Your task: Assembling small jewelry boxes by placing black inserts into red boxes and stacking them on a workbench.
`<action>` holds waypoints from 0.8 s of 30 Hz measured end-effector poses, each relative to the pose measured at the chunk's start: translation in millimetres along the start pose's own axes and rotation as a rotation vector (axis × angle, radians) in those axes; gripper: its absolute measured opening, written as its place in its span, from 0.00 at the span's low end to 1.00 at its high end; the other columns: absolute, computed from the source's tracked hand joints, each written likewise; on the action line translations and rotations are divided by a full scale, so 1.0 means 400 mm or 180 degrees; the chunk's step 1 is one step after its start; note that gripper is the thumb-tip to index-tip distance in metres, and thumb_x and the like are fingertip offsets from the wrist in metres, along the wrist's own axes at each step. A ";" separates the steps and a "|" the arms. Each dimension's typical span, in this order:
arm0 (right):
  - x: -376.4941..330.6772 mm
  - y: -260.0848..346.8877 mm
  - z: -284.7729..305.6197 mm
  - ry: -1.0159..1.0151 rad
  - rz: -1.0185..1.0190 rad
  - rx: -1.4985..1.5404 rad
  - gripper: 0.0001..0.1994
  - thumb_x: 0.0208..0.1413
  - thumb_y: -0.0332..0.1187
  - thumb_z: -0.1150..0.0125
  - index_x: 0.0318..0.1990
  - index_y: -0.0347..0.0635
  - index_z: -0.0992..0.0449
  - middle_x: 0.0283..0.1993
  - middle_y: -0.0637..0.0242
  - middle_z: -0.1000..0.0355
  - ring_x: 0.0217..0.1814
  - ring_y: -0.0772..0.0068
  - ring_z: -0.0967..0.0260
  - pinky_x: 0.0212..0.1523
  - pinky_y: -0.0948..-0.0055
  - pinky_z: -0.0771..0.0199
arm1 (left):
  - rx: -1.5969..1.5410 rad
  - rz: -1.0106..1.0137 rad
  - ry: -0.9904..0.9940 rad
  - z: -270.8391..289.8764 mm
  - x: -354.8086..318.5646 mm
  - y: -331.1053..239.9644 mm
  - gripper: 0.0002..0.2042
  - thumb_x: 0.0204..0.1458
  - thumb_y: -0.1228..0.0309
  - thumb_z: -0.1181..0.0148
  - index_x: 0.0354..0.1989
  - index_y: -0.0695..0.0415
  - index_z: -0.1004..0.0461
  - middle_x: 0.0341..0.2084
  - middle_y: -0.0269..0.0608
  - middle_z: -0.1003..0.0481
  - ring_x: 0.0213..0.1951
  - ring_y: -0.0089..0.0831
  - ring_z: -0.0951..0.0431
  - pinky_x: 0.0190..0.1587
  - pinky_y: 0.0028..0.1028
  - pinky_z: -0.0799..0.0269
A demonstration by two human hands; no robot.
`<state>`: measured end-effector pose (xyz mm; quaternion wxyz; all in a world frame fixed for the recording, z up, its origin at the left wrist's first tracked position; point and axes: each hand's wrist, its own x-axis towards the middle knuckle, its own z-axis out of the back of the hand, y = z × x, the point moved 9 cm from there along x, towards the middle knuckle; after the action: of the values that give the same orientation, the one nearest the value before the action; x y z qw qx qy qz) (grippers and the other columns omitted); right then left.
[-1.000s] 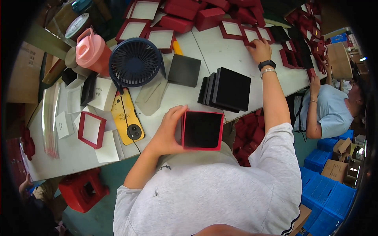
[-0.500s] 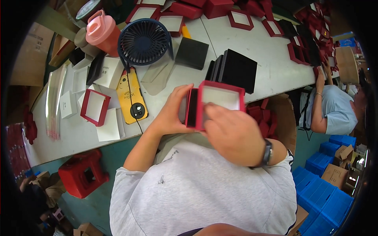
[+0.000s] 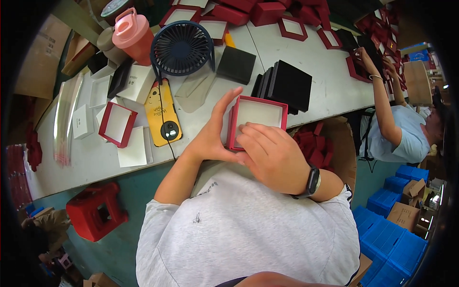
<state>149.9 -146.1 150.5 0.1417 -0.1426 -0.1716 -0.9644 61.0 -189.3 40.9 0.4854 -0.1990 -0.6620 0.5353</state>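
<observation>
The person holds a red box [image 3: 257,120] with a white inside over the near edge of the grey table [image 3: 315,71], close to the chest. The left hand [image 3: 213,136] grips the box by its left side, thumb under the near corner and index finger stretched up along the left wall. The right hand [image 3: 270,153] lies curled over the box's near right part, fingertips [image 3: 246,130] pressing down on the white lining; a dark watch [image 3: 313,181] sits on that wrist.

Just beyond the box, a stack of black square pads [image 3: 287,85] stands on edge, leaning, and one more black square [image 3: 236,64] lies flat to its left. Farther left stands a dark blue desk fan [image 3: 181,48], its cable running down over a yellow phone-like device [image 3: 162,115] that lies flat on the table. Left of that lies an open red frame with white inside [image 3: 117,123], among loose white cards [image 3: 134,148]. A pink bottle [image 3: 134,33] stands at the far left, beside the fan.

More red lids and frames [image 3: 291,26] are spread across the far side of the table. At the right, another person in a light blue shirt [image 3: 399,134] reaches onto the table. A red stool [image 3: 98,210] stands on the floor at the near left, and blue crates [image 3: 392,239] are stacked at the near right.
</observation>
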 end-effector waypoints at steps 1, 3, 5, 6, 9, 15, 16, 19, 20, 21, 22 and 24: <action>0.001 -0.001 0.020 -0.0097 0.0045 0.0032 0.15 0.47 0.33 0.36 0.42 0.37 0.27 0.49 0.57 0.27 0.54 0.60 0.28 0.46 0.66 0.28 | -0.0013 -0.0010 -0.0008 0.001 0.009 0.001 0.71 0.21 0.51 0.16 0.74 0.55 0.63 0.71 0.55 0.52 0.72 0.49 0.51 0.70 0.45 0.54; 0.014 -0.015 0.088 -0.0259 0.0169 0.0028 0.14 0.46 0.31 0.34 0.41 0.37 0.26 0.45 0.58 0.26 0.48 0.59 0.27 0.44 0.65 0.28 | -0.0057 -0.0143 0.0182 -0.013 0.021 -0.004 0.69 0.20 0.55 0.15 0.73 0.58 0.59 0.69 0.52 0.48 0.70 0.44 0.46 0.70 0.40 0.51; 0.063 -0.088 0.182 -0.0763 -0.0057 0.0291 0.12 0.48 0.31 0.34 0.40 0.38 0.24 0.39 0.58 0.25 0.39 0.58 0.27 0.37 0.64 0.28 | -0.0236 -0.0040 0.0131 -0.015 0.011 0.010 0.68 0.21 0.57 0.15 0.73 0.57 0.59 0.69 0.52 0.47 0.69 0.44 0.44 0.69 0.40 0.50; 0.101 -0.155 0.200 -0.0477 -0.0578 0.0588 0.11 0.51 0.33 0.34 0.41 0.39 0.24 0.36 0.58 0.25 0.36 0.57 0.27 0.36 0.65 0.28 | -0.0424 0.0072 0.0102 -0.017 0.002 0.021 0.67 0.22 0.59 0.15 0.73 0.57 0.58 0.68 0.51 0.45 0.68 0.43 0.43 0.69 0.39 0.49; 0.277 -0.294 0.172 -0.0312 -0.0206 0.0241 0.19 0.53 0.44 0.35 0.46 0.39 0.24 0.40 0.55 0.23 0.43 0.53 0.23 0.40 0.63 0.25 | -0.0563 0.0172 0.0010 -0.021 0.002 0.024 0.66 0.22 0.61 0.16 0.73 0.57 0.56 0.66 0.49 0.44 0.68 0.43 0.42 0.69 0.38 0.49; 0.372 -0.433 -0.267 0.2793 -0.0730 -0.0895 0.49 0.37 0.60 0.26 0.60 0.32 0.36 0.48 0.46 0.24 0.49 0.47 0.25 0.48 0.58 0.25 | -0.0499 0.0295 0.0029 -0.023 -0.006 0.045 0.65 0.22 0.61 0.16 0.72 0.55 0.55 0.64 0.48 0.43 0.67 0.43 0.42 0.68 0.38 0.48; 0.366 -0.429 -0.281 0.2737 -0.0724 -0.0965 0.49 0.37 0.57 0.25 0.61 0.31 0.38 0.48 0.45 0.24 0.49 0.47 0.25 0.48 0.58 0.24 | -0.0493 0.0306 0.0032 -0.022 -0.004 0.043 0.65 0.22 0.61 0.16 0.72 0.55 0.55 0.64 0.48 0.43 0.67 0.43 0.42 0.68 0.38 0.48; 0.369 -0.441 -0.296 0.2647 -0.0793 -0.1033 0.49 0.37 0.50 0.24 0.64 0.31 0.41 0.46 0.45 0.24 0.48 0.47 0.24 0.47 0.58 0.24 | -0.0424 0.0258 0.0063 -0.024 0.007 0.026 0.64 0.22 0.62 0.16 0.72 0.56 0.54 0.65 0.48 0.44 0.66 0.43 0.42 0.68 0.38 0.48; 0.368 -0.452 -0.292 0.2603 -0.0890 -0.1049 0.48 0.37 0.46 0.24 0.65 0.33 0.41 0.45 0.46 0.23 0.48 0.47 0.24 0.46 0.58 0.23 | -0.0395 0.0221 0.0117 -0.027 0.011 0.021 0.64 0.22 0.62 0.16 0.72 0.56 0.53 0.65 0.48 0.44 0.67 0.43 0.42 0.68 0.38 0.48; 0.378 -0.440 -0.256 0.2592 -0.0866 -0.1102 0.45 0.39 0.42 0.26 0.66 0.37 0.41 0.41 0.47 0.22 0.46 0.49 0.23 0.44 0.58 0.22 | -0.0373 0.0177 0.0152 -0.028 0.014 0.020 0.63 0.22 0.62 0.16 0.72 0.56 0.53 0.65 0.48 0.44 0.67 0.43 0.42 0.68 0.38 0.48; 0.388 -0.445 -0.214 0.2540 -0.0966 -0.1086 0.46 0.39 0.40 0.26 0.68 0.43 0.43 0.45 0.45 0.24 0.46 0.49 0.24 0.41 0.57 0.22 | -0.0383 0.0174 0.0167 -0.030 0.021 0.021 0.63 0.22 0.62 0.16 0.72 0.56 0.53 0.65 0.48 0.44 0.67 0.43 0.42 0.68 0.38 0.48; 0.404 -0.402 -0.081 0.1789 -0.0821 -0.0812 0.47 0.42 0.34 0.29 0.72 0.56 0.49 0.50 0.45 0.30 0.45 0.47 0.25 0.43 0.61 0.23 | -0.0426 0.0051 0.0153 -0.027 0.018 0.013 0.63 0.23 0.63 0.17 0.72 0.56 0.53 0.65 0.47 0.44 0.67 0.42 0.42 0.68 0.37 0.48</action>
<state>-57.6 -49.7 126.8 0.0412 0.1352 -0.0203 -0.9897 65.6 -176.2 38.7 0.4824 -0.2491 -0.6829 0.4887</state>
